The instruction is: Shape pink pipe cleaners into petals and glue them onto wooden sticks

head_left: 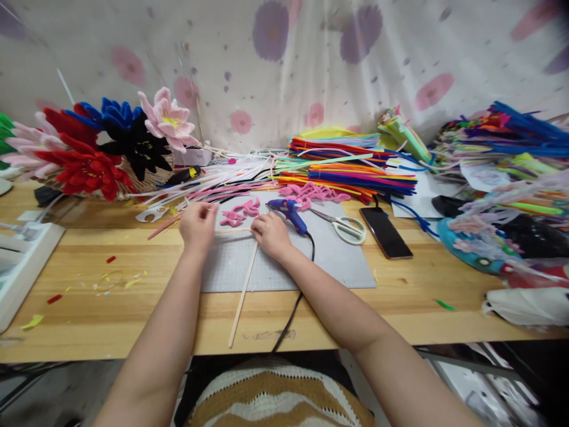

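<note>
A thin cream pipe cleaner slants from my right hand down past the front of the grey cutting mat. My right fingers are closed on its upper end. Another pale length stretches sideways between that hand and my left hand; whether both lengths are one piece, I cannot tell. My left fingers are curled in a pinch, and the pale length meets that hand's inner side. Just behind the hands lie curled pink pipe-cleaner pieces. A blue glue gun rests right behind my right hand.
Scissors and a phone lie to the right. Bundles of coloured pipe cleaners line the back. Fuzzy flowers stand at the left behind a power strip. The glue gun's black cord crosses the table's front edge.
</note>
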